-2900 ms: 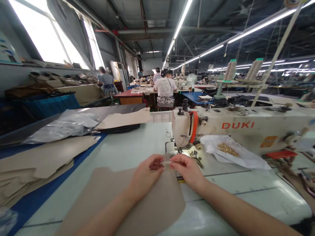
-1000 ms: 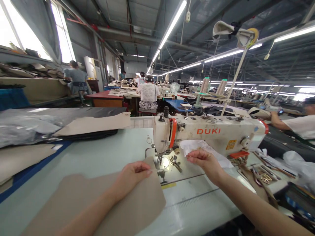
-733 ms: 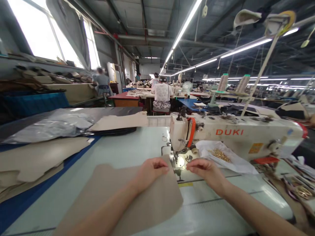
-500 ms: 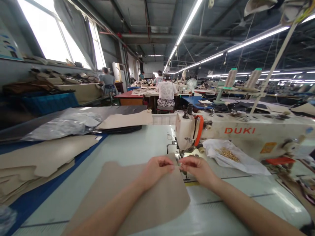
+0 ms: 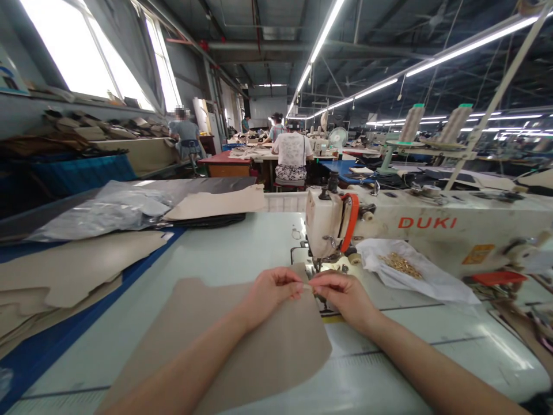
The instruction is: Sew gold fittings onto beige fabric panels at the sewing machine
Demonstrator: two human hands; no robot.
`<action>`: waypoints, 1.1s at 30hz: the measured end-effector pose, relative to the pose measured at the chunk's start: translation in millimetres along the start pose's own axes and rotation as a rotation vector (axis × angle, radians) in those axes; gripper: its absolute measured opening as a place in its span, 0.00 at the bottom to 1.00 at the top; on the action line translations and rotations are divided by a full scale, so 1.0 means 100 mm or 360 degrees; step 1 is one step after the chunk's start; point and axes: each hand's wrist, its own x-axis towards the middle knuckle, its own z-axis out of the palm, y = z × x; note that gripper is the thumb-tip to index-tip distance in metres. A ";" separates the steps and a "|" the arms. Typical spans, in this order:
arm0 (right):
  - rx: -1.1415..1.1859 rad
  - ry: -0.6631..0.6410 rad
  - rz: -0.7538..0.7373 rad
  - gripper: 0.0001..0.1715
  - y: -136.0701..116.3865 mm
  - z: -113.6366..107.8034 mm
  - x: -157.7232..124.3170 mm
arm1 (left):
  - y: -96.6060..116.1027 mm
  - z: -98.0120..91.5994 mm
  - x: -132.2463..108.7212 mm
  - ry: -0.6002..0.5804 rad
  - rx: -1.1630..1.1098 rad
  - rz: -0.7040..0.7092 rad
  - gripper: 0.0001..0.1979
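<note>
A beige fabric panel (image 5: pixel 268 351) lies flat on the pale machine table, its upper right part close beneath the sewing machine's needle area. My left hand (image 5: pixel 274 294) rests over the panel, thumb and fingers pinched together by its right edge. Facing it, my right hand (image 5: pixel 343 294) is pinched closed too, fingertips nearly meeting the left ones. A small pale bit shows between the fingertips, too small to name. The white sewing machine (image 5: pixel 328 225), with an orange lever guard, stands just beyond both hands.
A white bag (image 5: pixel 371 259) holding small brass-coloured metal pieces (image 5: pixel 401 265) lies right of the needle. Beige cut panels (image 5: pixel 82 265) are stacked at left, beside a clear plastic bag (image 5: pixel 116 207). More panels (image 5: pixel 216 202) lie at the table's far edge. Co-workers sit farther back.
My right hand has shifted slightly left, so the fingertips of both hands are closer together. The view has tilted a little; the panel lies almost as before.
</note>
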 end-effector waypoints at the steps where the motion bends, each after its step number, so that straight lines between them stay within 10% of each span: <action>1: 0.0005 -0.0011 0.0010 0.08 -0.01 0.00 0.00 | 0.00 0.00 0.00 0.0004 -0.0008 -0.0012 0.11; 13: 0.0542 -0.0052 0.0585 0.17 -0.11 0.07 -0.01 | 0.04 0.04 -0.06 -0.0134 -0.0297 -0.0108 0.16; 33: 0.0398 0.0018 0.0480 0.16 -0.13 0.15 -0.01 | 0.00 0.12 -0.09 0.0007 -0.0184 0.0044 0.16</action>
